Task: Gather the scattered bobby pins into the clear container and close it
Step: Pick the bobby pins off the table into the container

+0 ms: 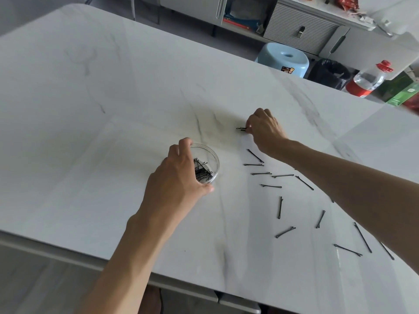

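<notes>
A small round clear container [213, 155] stands open on the white marble table [113, 132], with several black bobby pins [203, 172] inside. My left hand [179, 171] grips its near-left side, fingers and thumb curled round the wall. To the right and farther back, my right hand [264, 128] pinches a black bobby pin [240, 128] at the table surface. Several more black pins lie scattered to the right, such as one pin [255, 155] just below my right wrist and another pin [285, 231] near the front. No lid is in view.
A clear bottle with a red cap and label [367, 80] and a green box [401, 94] stand at the table's far right edge. Beyond the table are a light blue stool [283, 58] and grey cabinets. The table's front edge runs close below my forearms.
</notes>
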A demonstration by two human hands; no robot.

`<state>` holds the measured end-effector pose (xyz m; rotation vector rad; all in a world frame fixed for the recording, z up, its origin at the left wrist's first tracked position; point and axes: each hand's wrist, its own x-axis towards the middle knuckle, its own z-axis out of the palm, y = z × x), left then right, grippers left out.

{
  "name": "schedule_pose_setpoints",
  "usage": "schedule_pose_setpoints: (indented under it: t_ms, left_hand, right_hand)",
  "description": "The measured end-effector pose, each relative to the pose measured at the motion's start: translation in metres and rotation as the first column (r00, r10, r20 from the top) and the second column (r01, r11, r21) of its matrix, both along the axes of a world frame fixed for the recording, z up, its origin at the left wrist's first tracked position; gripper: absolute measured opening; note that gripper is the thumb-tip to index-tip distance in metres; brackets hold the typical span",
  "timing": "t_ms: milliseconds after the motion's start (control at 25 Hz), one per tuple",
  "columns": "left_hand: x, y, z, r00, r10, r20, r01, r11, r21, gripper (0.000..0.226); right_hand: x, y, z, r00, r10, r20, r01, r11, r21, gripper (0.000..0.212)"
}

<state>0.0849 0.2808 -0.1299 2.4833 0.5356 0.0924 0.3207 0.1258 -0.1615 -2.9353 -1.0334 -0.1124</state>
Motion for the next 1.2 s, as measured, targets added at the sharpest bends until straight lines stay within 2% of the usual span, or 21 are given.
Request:
schedule_pose_setpoints:
  t_ms: [80, 160, 200, 320, 400, 480, 560, 600, 640, 680, 720, 800, 840, 920, 1000, 1080, 1200]
  left_hand:
    - [-0.001, 0.0, 0.0, 1.0, -0.003, -0.001, 0.003, 1.0, 0.011, 0.086]
    - [-0.001, 0.0, 0.001, 1.0, -0.009, -0.002, 0.009, 1.0, 0.011, 0.085]
    - [-0.001, 0.0, 0.0, 1.0, -0.009, 0.001, 0.009, 1.0, 0.01, 0.085]
    - [0.0, 0.0, 0.0, 1.0, -0.004, 0.011, 0.004, 1.0, -0.003, 0.086]
    - [0.0, -0.001, 0.0, 1.0, 0.002, 0.012, -0.002, 1.0, -0.016, 0.088]
    - [0.0, -0.001, -0.001, 1.0, 0.013, 0.016, -0.012, 0.999, -0.04, 0.089]
    - [0.0, -0.001, -0.002, 1.0, 0.016, 0.024, -0.015, 0.999, -0.042, 0.088]
    - [0.0, -0.001, -0.002, 1.0, 0.014, 0.028, -0.013, 0.999, -0.036, 0.088]
    - [0.0, -0.001, -0.003, 0.999, 0.013, 0.031, -0.012, 0.999, -0.034, 0.088]
    - [0.0, -0.001, -0.003, 0.999, 0.014, 0.032, -0.012, 0.999, -0.038, 0.088]
    - [0.0, 0.0, -0.004, 0.999, 0.015, 0.035, -0.014, 0.999, -0.047, 0.089]
    - [-0.001, 0.001, -0.004, 0.999, 0.015, 0.044, -0.012, 0.998, -0.066, 0.089]
    - [-0.001, 0.002, -0.005, 0.999, 0.016, 0.05, -0.012, 0.998, -0.068, 0.088]
    - [0.0, 0.004, -0.006, 0.998, 0.016, 0.056, -0.013, 0.998, -0.064, 0.088]
    - [0.001, 0.004, -0.007, 0.998, 0.012, 0.057, -0.009, 0.998, -0.065, 0.089]
    - [0.002, 0.004, -0.007, 0.998, 0.008, 0.062, -0.004, 0.998, -0.062, 0.09]
    - [0.002, 0.004, -0.008, 0.998, 0.004, 0.065, 0.0, 0.998, -0.061, 0.09]
  right_hand:
    - [-0.01, 0.004, 0.013, 0.998, 0.009, -0.06, -0.005, 0.998, 0.061, 0.013]
    - [-0.027, 0.009, 0.034, 0.98, 0.047, -0.195, 0.004, 0.967, 0.253, 0.013]
    - [-0.04, 0.011, 0.047, 0.965, 0.122, -0.233, -0.044, 0.947, 0.317, 0.015]
    - [-0.087, 0.022, 0.08, 0.871, 0.422, -0.252, -0.342, 0.889, 0.305, 0.007]
    - [-0.108, 0.032, 0.087, 0.798, 0.529, -0.288, -0.473, 0.846, 0.245, 0.005]
    - [-0.118, 0.039, 0.086, 0.749, 0.555, -0.362, -0.508, 0.832, 0.223, 0.007]
    - [-0.114, 0.038, 0.082, 0.756, 0.545, -0.363, -0.446, 0.834, 0.325, 0.008]
    - [-0.104, 0.035, 0.079, 0.806, 0.49, -0.332, -0.343, 0.844, 0.413, 0.006]
    - [-0.087, 0.031, 0.075, 0.879, 0.368, -0.304, -0.196, 0.859, 0.473, 0.005]
    - [-0.066, 0.024, 0.07, 0.938, 0.188, -0.293, -0.027, 0.878, 0.479, 0.006]
    - [-0.042, 0.014, 0.065, 0.954, -0.013, -0.299, 0.144, 0.896, 0.419, 0.01]
    - [-0.001, -0.004, 0.051, 0.88, -0.346, -0.326, 0.42, 0.888, 0.19, 0.025]
    - [0.012, -0.01, 0.043, 0.832, -0.444, -0.334, 0.498, 0.861, 0.097, 0.032]
    - [0.025, -0.011, 0.028, 0.782, -0.518, -0.347, 0.573, 0.816, 0.072, 0.04]
    - [0.027, -0.004, 0.019, 0.802, -0.505, -0.319, 0.569, 0.808, 0.152, 0.03]
    - [0.027, 0.002, 0.016, 0.837, -0.483, -0.256, 0.532, 0.829, 0.176, 0.011]
    - [0.014, -0.001, 0.022, 0.898, -0.39, -0.203, 0.411, 0.909, 0.069, 0.016]
